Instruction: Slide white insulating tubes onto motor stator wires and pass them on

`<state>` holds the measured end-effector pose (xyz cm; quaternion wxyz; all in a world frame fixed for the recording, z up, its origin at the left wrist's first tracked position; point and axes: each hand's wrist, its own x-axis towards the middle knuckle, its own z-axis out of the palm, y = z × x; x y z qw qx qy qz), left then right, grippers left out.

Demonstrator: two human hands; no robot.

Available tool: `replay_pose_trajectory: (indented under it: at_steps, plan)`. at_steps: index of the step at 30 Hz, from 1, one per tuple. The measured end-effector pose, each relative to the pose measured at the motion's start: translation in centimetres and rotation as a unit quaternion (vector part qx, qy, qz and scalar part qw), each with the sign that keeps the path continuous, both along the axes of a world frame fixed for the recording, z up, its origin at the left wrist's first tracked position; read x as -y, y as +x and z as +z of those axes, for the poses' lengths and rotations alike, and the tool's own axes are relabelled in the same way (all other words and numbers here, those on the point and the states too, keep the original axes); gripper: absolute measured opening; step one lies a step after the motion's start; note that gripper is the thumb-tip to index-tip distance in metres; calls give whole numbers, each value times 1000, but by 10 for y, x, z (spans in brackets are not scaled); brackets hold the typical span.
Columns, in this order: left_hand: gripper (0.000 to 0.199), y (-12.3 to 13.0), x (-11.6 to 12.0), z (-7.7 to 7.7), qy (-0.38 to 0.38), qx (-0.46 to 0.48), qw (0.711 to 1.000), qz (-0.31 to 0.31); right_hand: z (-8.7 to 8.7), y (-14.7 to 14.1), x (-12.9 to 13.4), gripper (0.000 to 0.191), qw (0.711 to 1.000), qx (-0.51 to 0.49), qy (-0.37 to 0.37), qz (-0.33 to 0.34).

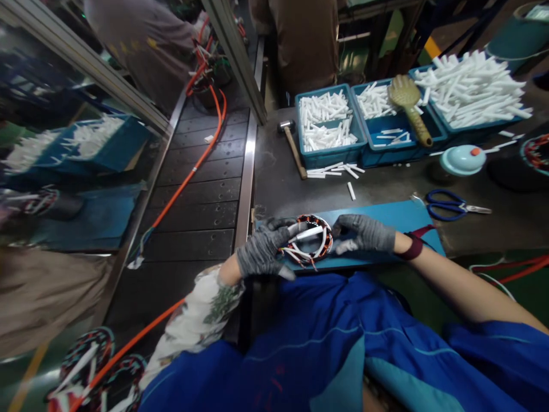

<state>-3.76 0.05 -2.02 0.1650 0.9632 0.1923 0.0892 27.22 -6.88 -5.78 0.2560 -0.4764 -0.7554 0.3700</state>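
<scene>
A ring-shaped stator (329,241) with orange-brown windings, loose leads and white sleeves stands on a blue mat (398,220) in front of me. My left hand (266,246), in a grey knit glove, is at its left side. The fingers lie against the ring and a white sleeve (311,233), while the thumb sticks out below. My right hand (366,233), gloved alike, is beside the ring's right edge. Its fingers are bent and apart from the thumb, with nothing visible between them; whether the fingertips touch the ring is unclear.
Blue bins (332,151) of white tubes line the back, with a yellowish scoop (405,94) over one. A hammer (295,150), blue-handled scissors (448,206) and a light-blue-lidded cup (463,160) lie around. At left runs a slatted conveyor (193,229) with an orange cable (184,186). Co-workers stand beyond.
</scene>
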Motion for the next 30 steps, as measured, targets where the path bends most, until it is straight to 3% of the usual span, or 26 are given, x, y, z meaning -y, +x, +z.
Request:
replay_pose_trajectory:
  at_steps: [3, 5, 8, 10, 12, 15, 17, 19, 23, 26, 30]
  plan:
    - [78, -16, 10, -23, 84, -1, 996, 38, -12, -6, 6, 58, 996, 80, 40, -9]
    - [73, -10, 21, -33, 135, 4, 987, 85, -15, -8, 5, 54, 988, 121, 92, -41]
    - [87, 12, 35, -35, 157, 8, 977, 146, -13, -4, -3, 47, 956, 212, 141, -143]
    - [102, 29, 40, -30, 138, -15, 972, 190, -12, 3, -12, 46, 924, 304, 114, -204]
    - [115, 42, 43, -24, 121, -25, 966, 228, -13, 11, -22, 45, 898, 375, 58, -225]
    - [122, 43, 46, -20, 109, 9, 963, 248, -20, 20, -31, 44, 891, 393, 12, -228]
    - [115, 30, 50, -20, 107, 45, 966, 231, -24, 24, -29, 44, 899, 362, 26, -245]
    - [93, 14, 57, -23, 122, 77, 968, 207, -24, 24, -22, 41, 922, 282, 69, -258]
    - [42, -6, 71, -32, 156, 74, 966, 193, -12, 12, -1, 38, 957, -1, 90, -276]
    - [34, -6, 78, -35, 126, 47, 970, 201, 1, -1, 6, 45, 955, -126, 16, -267]
    - [37, -3, 79, -31, 62, -5, 974, 216, 6, -7, 7, 43, 966, -145, -58, -205]
